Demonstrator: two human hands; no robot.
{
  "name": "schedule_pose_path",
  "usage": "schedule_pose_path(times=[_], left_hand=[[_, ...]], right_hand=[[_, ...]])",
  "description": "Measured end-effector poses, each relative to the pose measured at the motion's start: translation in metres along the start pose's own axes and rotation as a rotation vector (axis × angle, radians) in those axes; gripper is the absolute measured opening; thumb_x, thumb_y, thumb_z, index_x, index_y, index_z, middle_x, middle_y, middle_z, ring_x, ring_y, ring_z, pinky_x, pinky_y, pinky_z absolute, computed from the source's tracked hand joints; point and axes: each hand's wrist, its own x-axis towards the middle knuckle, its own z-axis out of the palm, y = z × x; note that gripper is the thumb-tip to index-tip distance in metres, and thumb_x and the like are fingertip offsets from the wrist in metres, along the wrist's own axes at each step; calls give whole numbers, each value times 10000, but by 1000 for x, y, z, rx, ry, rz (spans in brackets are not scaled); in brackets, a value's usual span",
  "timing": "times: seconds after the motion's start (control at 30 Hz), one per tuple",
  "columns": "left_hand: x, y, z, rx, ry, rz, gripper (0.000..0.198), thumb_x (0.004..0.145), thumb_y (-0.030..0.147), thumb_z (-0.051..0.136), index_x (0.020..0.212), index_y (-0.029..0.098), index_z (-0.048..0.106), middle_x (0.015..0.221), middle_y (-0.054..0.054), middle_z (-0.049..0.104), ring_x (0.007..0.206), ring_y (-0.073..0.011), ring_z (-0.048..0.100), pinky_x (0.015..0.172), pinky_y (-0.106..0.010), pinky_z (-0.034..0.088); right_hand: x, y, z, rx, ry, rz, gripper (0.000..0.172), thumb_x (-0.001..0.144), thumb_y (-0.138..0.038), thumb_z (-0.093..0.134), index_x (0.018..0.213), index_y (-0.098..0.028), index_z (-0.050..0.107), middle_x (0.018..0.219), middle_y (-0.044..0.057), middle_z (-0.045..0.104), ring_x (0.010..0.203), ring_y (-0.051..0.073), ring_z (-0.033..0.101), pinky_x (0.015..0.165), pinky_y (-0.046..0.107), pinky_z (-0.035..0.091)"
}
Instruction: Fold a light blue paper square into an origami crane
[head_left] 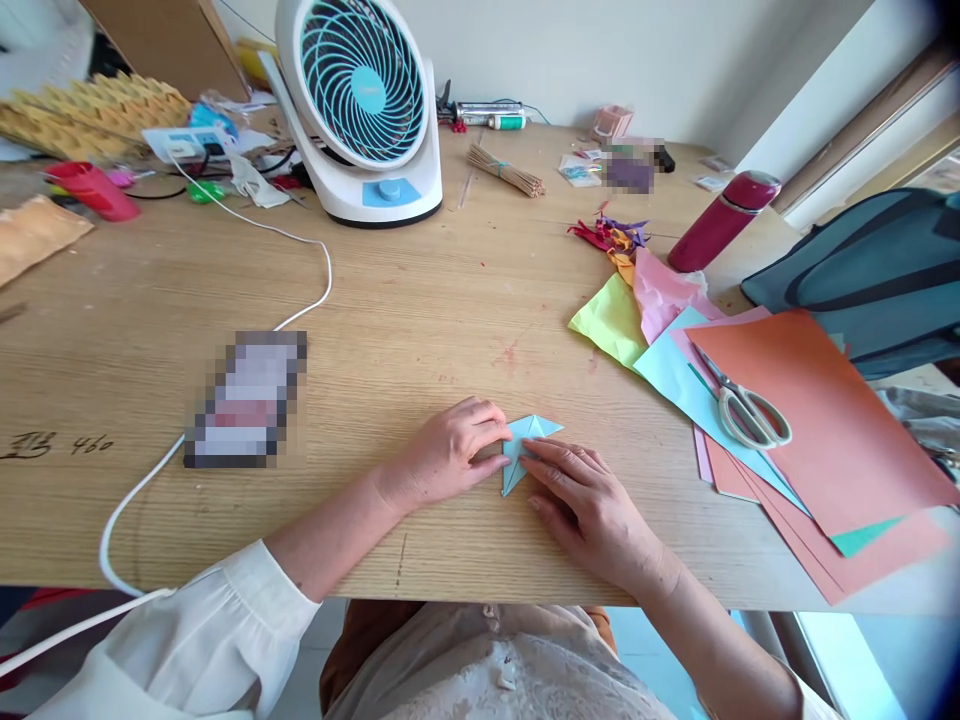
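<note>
A small piece of folded light-blue paper (513, 462) lies on the table in front of me, creased into pointed triangular flaps. My left hand (454, 450) has its thumb and fingers closed at the paper's left edge. From the right, my right hand (589, 500) holds the paper down, its fingers together on the right side and the thumb tucked below. Part of the paper is hidden under the right fingertips.
Scissors (752, 412) rest on coloured paper sheets (817, 400) at the right, near a red flask (724, 222) and a grey-blue bag (870, 280). A phone (246, 400) with a white cable (328, 270) lies left. Behind stand a fan (367, 100) and a stick bundle (506, 170).
</note>
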Motion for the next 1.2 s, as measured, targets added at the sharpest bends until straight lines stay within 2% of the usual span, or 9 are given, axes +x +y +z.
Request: schedule_pose_path(times=[0.53,0.8,1.0,1.2], left_hand=[[-3,1,2,48,5,10,152,926,261,635,1053,178,626,1039,-62,630,964,-204,568,873,-340,484],[-2,11,3,81,3,-63,242,836,268,731,1039,185,627,1041,-67,613,986,-231,563,883,-373,485],[-5,14,2,73,8,-44,177,909,192,616,1085,187,639,1084,-77,629,1020,-227,578,933,-390,486],[-6,15,4,63,22,-23,192,901,143,599,1089,158,631,1190,-95,637,1084,-232,585,992,-403,474]], right_hand=[[0,0,3,-8,15,-3,368,973,-206,521,1337,-189,568,1355,135,603,1247,278,556,1001,494,481],[0,0,3,-13,33,1,394,965,-154,492,1348,-197,572,1356,130,609,1253,272,564,1016,495,498],[0,0,3,4,62,-25,407,977,-135,458,1366,-194,561,1368,129,608,1267,263,570,1055,496,498],[-1,0,5,-43,23,-50,389,989,-142,444,1360,-140,560,1446,167,524,1348,281,486,1093,495,459]])
